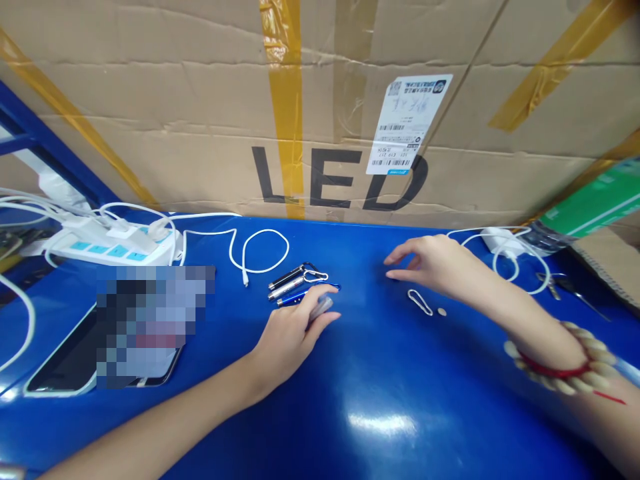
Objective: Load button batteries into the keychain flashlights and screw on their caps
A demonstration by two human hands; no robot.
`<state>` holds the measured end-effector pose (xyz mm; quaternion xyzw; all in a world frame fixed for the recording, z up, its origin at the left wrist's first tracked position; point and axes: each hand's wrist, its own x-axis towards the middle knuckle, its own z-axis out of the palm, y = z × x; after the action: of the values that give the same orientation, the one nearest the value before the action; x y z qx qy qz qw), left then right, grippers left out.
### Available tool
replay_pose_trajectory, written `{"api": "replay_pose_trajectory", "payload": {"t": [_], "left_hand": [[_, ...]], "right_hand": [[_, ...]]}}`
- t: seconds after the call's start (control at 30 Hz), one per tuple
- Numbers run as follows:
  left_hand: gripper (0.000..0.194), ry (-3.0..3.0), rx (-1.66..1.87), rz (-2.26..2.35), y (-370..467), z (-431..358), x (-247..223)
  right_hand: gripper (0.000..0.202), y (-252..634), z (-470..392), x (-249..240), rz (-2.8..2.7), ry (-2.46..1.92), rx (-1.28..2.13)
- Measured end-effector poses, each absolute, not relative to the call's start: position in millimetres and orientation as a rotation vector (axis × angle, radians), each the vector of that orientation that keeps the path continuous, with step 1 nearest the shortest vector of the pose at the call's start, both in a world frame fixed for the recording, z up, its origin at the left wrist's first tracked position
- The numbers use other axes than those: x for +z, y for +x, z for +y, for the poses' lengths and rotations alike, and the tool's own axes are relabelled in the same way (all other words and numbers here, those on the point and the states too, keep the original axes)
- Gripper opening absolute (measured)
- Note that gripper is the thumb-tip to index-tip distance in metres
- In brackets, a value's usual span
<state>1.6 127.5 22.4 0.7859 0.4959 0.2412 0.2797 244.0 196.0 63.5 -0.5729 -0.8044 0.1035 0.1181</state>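
Observation:
My left hand (pixel 295 327) is curled around a short silver-grey cylinder (pixel 321 307), whose end shows between thumb and forefinger. Just beyond it, three small pen-shaped torches lie side by side: a black torch (pixel 286 277), a silver torch (pixel 285 288) and a blue torch (pixel 295 297), with clips at their right ends. My right hand (pixel 425 267) hovers over the table, thumb and forefinger apart, nothing visible between them. Below it lie a loose silver carabiner clip (pixel 420 302) and a tiny round piece (pixel 441 311), perhaps a button cell.
Two phones, one bearing a blurred patch (pixel 155 320), lie at left near a white power strip (pixel 115 243) with several cables. A large cardboard box (pixel 200 133) walls off the back. At right are a white charger (pixel 503 241), tweezers (pixel 583 293) and a green-labelled object (pixel 595 200).

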Motion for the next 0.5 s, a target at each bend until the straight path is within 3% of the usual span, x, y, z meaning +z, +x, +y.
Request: {"api": "replay_pose_trajectory", "payload": {"t": [0.23,0.5], "left_hand": [[0.02,2.136,0.712,1.284,1.0,126.1,20.7],[0.02,2.168,0.689,1.256,0.5,127.8,19.8]], "right_hand": [[0.014,261.7,214.4,47.1,-2.261,-1.921,0.832],[0.027,262.2,213.7,53.9,-2.267,-2.026,0.694]]}}
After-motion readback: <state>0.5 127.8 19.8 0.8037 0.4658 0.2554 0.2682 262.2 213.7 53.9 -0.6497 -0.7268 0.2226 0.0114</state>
